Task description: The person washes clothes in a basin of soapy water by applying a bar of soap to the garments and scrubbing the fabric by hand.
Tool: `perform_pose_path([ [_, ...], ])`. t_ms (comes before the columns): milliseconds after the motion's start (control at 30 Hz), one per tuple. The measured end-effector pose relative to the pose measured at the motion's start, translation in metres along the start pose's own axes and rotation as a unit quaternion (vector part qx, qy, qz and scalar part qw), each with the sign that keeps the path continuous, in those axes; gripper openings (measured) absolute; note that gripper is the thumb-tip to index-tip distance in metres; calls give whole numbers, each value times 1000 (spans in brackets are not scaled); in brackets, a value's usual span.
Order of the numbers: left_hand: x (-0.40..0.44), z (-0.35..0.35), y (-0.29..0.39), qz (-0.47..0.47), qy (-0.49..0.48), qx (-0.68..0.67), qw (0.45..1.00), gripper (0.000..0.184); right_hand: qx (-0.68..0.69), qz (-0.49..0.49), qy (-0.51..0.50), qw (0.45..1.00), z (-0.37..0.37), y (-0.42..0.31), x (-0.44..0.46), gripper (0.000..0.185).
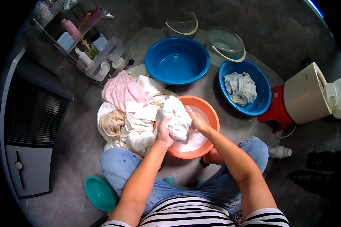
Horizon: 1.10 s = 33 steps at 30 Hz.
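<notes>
A bunched wet white cloth (175, 118) is held over an orange basin (215, 117) with soapy, foamy water (195, 143) in it. My left hand (164, 130) grips the cloth from its lower left side. My right hand (197, 119) presses on its right side, fingers against the fabric. Just left of the basin lies a heap of laundry: a pink garment (125, 90), a beige piece (112, 124) and several white pieces (138, 132).
Ahead stands a blue basin (178, 62). Another blue basin (264, 99) holds damp cloth (240, 89). Clear buckets (227, 39) stand behind. A red-and-beige appliance (305, 92) and a white bottle (279, 152) are right; a shelf rack (79, 41), dark cabinet (32, 113) and teal basin (101, 193) left.
</notes>
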<state>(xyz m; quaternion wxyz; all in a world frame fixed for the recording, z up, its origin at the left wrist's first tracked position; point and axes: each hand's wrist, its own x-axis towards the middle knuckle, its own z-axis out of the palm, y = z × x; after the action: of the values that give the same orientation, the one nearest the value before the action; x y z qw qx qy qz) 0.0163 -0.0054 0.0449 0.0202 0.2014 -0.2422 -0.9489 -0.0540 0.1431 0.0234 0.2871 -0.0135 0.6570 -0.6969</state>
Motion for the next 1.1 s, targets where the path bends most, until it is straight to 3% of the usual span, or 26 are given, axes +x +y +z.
perform_pose_path([
  [33,1,-1,6,-13,4,-11,1000,41,66,42,-8,997,2,6,-1,54],
  [133,0,-1,11,-34,29,-13,999,41,3,55,18,998,0,-9,-6,49],
  [167,0,-3,5,-28,46,8,999,42,86,0,55,995,7,-7,-6,40],
  [200,0,-3,1,-22,62,28,997,42,33,-107,69,991,13,-7,-4,31],
  [233,1,-3,-1,-56,23,26,998,46,-98,-195,89,972,21,-5,-6,30],
  [267,1,-3,-5,-40,57,65,995,51,-226,-280,107,927,29,-3,-9,31],
  [300,-3,3,0,-96,75,57,991,53,-346,-327,105,873,40,-17,-24,36],
  [333,-6,7,5,-151,93,48,983,55,-396,-336,53,853,48,-31,-35,37],
  [367,-4,0,4,-150,71,30,986,56,-401,-376,18,835,52,-40,-42,35],
  [433,4,-6,3,-184,-46,-11,982,46,-405,-470,-66,781,58,-41,-44,41],
  [467,7,-9,2,-200,-104,-32,974,43,-452,-489,-101,739,59,-42,-46,34],
  [533,-1,5,-2,-147,-51,-3,988,37,-474,-492,-66,727,61,-40,-48,25],
  [600,1,3,-8,-131,-56,26,990,32,-513,-452,-51,728,51,-37,-40,22],
  [667,17,-29,-13,16,-116,216,969,20,-515,-390,-10,763,46,-35,-33,20],
  [733,8,-19,-2,-148,-10,-13,989,18,-478,-345,71,804,38,-26,-21,22],
  [767,14,-14,-11,-58,-3,23,998,22,-460,-283,105,835,31,-25,-15,25],
  [800,12,-18,-8,-12,-123,40,992,21,-437,-220,138,861,23,-26,-10,28],
  [833,10,-17,-6,-21,-121,34,992,23,-387,-132,105,907,13,-28,-7,50],
  [933,-2,-11,3,-44,-103,8,994,37,-274,115,-31,954,-9,-15,1,76],
  [967,-6,-7,7,-51,-94,-2,994,42,-320,57,-4,946,-13,23,11,96],
  [1100,-14,3,15,-64,-73,-76,992,53,-107,115,-58,986,-15,68,25,94],
])
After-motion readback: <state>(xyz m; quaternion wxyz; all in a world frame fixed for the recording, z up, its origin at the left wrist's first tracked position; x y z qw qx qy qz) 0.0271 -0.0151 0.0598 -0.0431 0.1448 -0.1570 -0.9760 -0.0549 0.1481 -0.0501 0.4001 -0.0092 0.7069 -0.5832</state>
